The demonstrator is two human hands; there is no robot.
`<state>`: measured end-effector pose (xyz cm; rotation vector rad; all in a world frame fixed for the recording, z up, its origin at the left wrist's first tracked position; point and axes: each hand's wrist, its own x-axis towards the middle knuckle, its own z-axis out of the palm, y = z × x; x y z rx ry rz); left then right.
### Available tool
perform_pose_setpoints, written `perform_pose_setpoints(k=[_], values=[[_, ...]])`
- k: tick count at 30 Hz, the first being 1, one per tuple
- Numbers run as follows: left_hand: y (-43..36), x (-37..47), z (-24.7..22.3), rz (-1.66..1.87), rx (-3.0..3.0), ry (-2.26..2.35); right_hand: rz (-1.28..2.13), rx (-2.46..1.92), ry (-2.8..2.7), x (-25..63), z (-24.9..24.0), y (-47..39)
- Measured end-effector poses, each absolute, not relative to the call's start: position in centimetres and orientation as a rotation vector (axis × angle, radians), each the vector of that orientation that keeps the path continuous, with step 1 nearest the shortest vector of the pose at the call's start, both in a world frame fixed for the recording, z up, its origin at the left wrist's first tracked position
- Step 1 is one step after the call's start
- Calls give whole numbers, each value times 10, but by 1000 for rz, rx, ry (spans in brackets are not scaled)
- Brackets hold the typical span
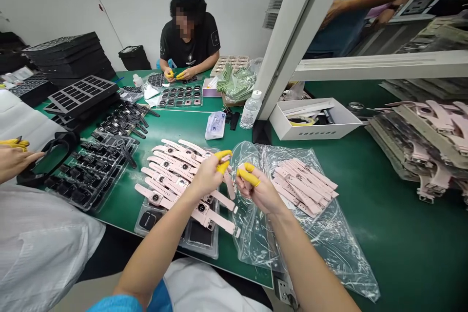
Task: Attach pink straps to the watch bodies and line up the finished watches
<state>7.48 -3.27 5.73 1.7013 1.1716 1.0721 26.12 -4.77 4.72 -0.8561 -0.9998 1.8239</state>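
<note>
My left hand (211,173), with yellow finger cots, is closed in a pinch above the right side of a tray of pink watches. A pale pink piece, apparently a watch strap (229,184), shows at its fingertips and hangs below. My right hand (254,185), also in yellow cots, is closed just to the right; its curled fingers hide most of what they pinch. Below my left hand, several watches with pink straps (166,165) lie in rows across a clear plastic tray (214,248). Right of my right hand, loose pink straps (305,185) are piled on a clear plastic bag (340,243).
Black watches (87,165) fill trays at left, beside a neighbour's hand (14,158). A co-worker (190,34) sits across the green table (175,126). A water bottle (251,109), a white box (314,129) and a frame post (288,24) stand beyond the bag. Stacked trays (420,146) are at right.
</note>
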Motion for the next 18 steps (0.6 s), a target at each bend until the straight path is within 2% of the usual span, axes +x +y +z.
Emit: perform_pose_setpoints(k=[5, 11, 18], values=[[-38, 80, 49, 884, 2151, 1093, 1860, -792, -1043, 255, 47, -55], [-38, 77, 57, 825, 2217, 1050, 2007, -771, -993, 259, 46, -54], [-37, 78, 55, 863, 2269, 1104, 1952, -661, -841, 254, 43, -52]])
